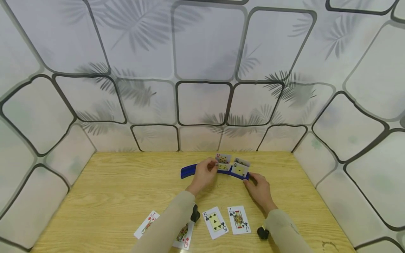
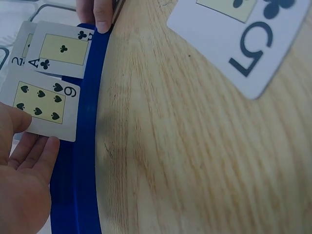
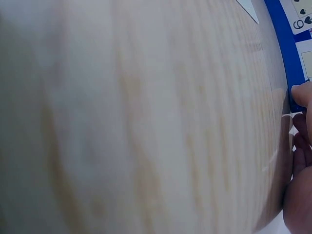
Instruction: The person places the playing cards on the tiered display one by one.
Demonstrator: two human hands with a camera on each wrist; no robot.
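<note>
A curved blue card holder [image 1: 188, 170] stands on the table. My left hand [image 1: 204, 174] pinches the six of spades [image 2: 41, 105] by its edge, thumb in front and fingers behind, at the holder's front slot. A red-marked card [image 1: 223, 158] rises behind it. To its right, the ace of clubs [image 1: 239, 169] stands in the holder, overlapping a two [image 2: 22, 46]. My right hand [image 1: 260, 189] grips the holder's right end, thumb on the front; the right wrist view shows its other fingers curled behind.
Face up nearer me lie the five of clubs [image 1: 215, 222], the jack of clubs [image 1: 239, 220], the jack of diamonds [image 1: 147, 224] and a queen of diamonds [image 1: 184, 237]; my left sleeve partly covers these last two. A patterned wall [image 1: 202, 105] borders the wooden table [image 1: 110, 189] at the back.
</note>
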